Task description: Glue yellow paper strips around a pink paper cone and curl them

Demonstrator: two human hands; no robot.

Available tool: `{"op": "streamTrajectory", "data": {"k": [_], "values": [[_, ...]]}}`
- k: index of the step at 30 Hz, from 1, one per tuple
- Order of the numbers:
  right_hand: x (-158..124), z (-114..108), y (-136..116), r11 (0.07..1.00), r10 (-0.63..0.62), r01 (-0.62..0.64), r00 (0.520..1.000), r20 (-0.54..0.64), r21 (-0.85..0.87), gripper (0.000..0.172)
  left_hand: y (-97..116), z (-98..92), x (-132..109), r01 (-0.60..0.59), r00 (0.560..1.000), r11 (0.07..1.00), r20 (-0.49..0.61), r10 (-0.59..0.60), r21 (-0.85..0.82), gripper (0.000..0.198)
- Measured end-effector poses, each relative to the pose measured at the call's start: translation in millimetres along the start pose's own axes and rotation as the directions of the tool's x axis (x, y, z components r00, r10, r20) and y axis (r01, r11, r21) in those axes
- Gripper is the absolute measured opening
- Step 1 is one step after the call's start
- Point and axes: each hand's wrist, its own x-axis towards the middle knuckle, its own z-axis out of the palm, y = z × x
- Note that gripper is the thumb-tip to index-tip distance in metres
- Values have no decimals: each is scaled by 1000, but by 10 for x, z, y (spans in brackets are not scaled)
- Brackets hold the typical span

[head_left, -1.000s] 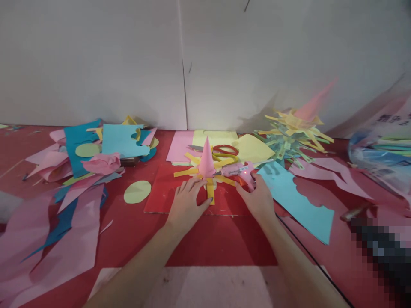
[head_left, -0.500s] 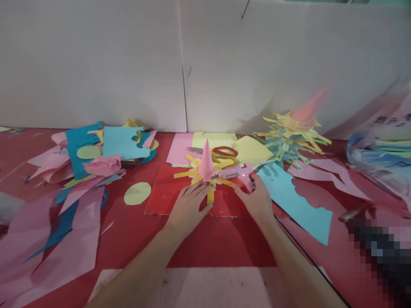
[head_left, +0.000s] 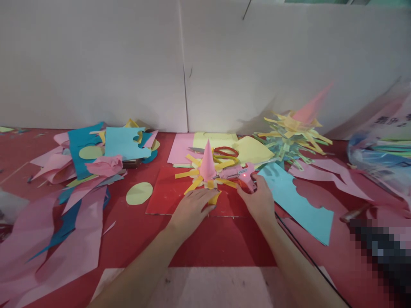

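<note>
Already, the pink cone (head_left: 208, 164) is standing on the red board (head_left: 163, 190), ringed by yellow strips (head_left: 186, 174); the left hand (head_left: 192, 209), grip unclear, is touching one, seemingly not yet flat. The right hand (head_left: 259, 199) is grasping the glue gun (head_left: 238, 172).

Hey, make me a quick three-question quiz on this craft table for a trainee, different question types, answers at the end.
1. Multiple choice: What does the right hand hold? a) scissors b) pink glue gun c) a pencil
2. True or false: The round yellow-green disc lies to the left of the red board.
3. Fill in: The upright cone just beyond the left hand is ____ in colour.

Key: 1 b; 2 true; 3 pink.
</note>
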Motion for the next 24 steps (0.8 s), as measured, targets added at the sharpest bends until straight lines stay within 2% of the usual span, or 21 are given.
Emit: {"op": "streamTrajectory", "data": {"k": [9,24], "values": [[-13,-20,-21,991,-102,103,995,20,-82,34,-1,-12,0,-14,1000,999,13,15,-30,35],[-11,-15,-2,987,-116,120,992,48,-106,35,-5,-14,0,0,1000,997,17,2,-78,31]]}}
